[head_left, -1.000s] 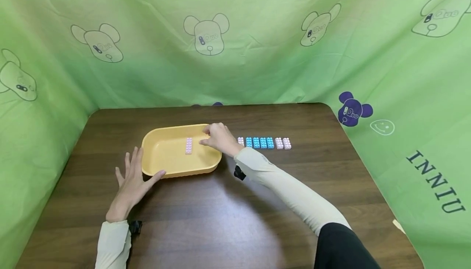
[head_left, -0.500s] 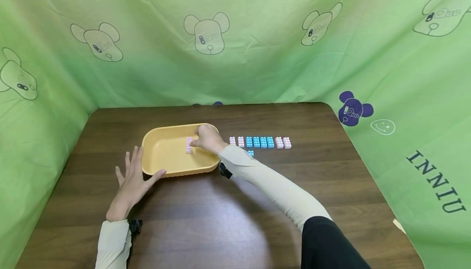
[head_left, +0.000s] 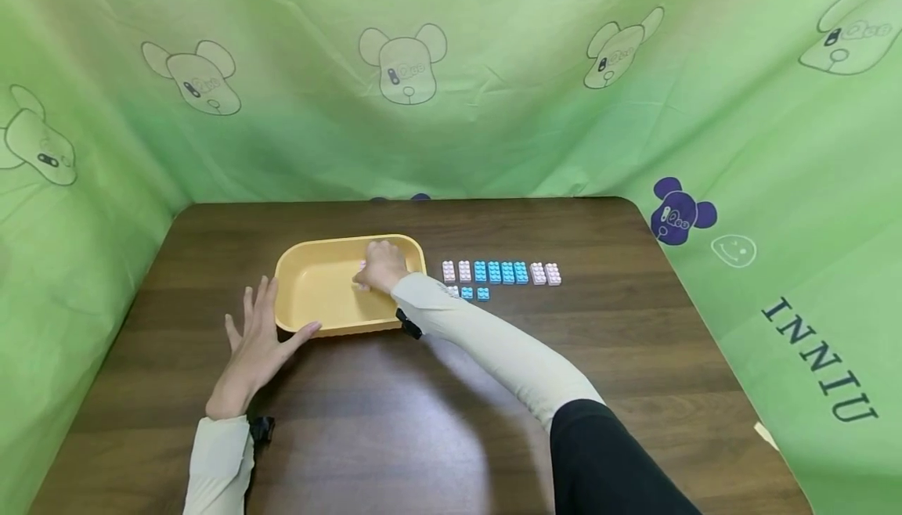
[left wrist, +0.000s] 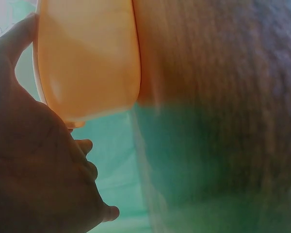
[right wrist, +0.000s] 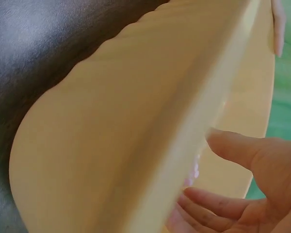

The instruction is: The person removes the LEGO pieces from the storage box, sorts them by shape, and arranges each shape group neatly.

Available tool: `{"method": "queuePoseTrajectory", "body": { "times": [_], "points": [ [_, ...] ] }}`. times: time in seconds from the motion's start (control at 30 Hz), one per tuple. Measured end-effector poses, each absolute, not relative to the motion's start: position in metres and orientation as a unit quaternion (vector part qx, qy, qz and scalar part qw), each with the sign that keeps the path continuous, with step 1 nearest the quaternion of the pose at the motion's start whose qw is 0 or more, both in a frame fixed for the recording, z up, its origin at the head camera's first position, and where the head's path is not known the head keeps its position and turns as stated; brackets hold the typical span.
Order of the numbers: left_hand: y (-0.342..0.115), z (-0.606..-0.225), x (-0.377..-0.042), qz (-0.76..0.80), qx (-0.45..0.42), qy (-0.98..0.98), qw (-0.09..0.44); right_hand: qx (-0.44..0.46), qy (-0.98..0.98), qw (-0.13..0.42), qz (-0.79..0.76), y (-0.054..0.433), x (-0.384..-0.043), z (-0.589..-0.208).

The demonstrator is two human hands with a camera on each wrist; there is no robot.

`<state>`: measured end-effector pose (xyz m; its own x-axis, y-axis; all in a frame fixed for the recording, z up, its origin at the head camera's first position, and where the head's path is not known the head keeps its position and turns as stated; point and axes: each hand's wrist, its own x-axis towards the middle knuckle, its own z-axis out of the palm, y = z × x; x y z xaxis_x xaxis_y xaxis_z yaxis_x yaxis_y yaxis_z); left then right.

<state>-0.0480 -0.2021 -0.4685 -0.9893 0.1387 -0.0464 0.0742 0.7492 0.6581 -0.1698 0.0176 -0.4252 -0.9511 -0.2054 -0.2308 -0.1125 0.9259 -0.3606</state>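
The person's right hand reaches down inside a shallow yellow tray, fingers curled round a pink toy brick. The hand covers most of that brick in the head view. A bit of the pink brick shows between thumb and fingers in the right wrist view, behind the tray's rim. At the tray's left end, the left hand has its fingers spread. Its thumb touches the tray's near rim, and the other fingers lie along the left end. The left wrist view shows this left hand beside the tray wall.
Right of the tray runs a row of pink bricks and blue bricks. Smaller blue bricks and a pale pink one sit in front, partly behind the right sleeve. A green printed cloth surrounds the brown wooden table.
The right hand has moved left and down from the tray's right rim onto the pink brick, uncovering more bricks on the table. The left hand stays at the tray's left end.
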Motion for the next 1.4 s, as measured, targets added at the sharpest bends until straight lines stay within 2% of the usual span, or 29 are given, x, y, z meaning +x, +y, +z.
{"method": "queuePoseTrajectory", "body": {
  "times": [0.67, 0.93, 1.4],
  "points": [
    [-0.201, -0.471, -0.049, 0.344, 0.056, 0.937, 0.039, -0.06, 0.985, 0.142, -0.075, -0.003, -0.175, -0.436],
    [-0.201, -0.473, -0.049, 0.345, 0.054, 0.936, 0.036, -0.081, 0.985, 0.138, -0.063, -0.002, -0.172, -0.435],
    [-0.2, -0.472, -0.047, 0.349, 0.054, 0.935, 0.041, -0.115, 0.979, 0.111, -0.126, 0.02, -0.165, -0.426]
  ]
}}
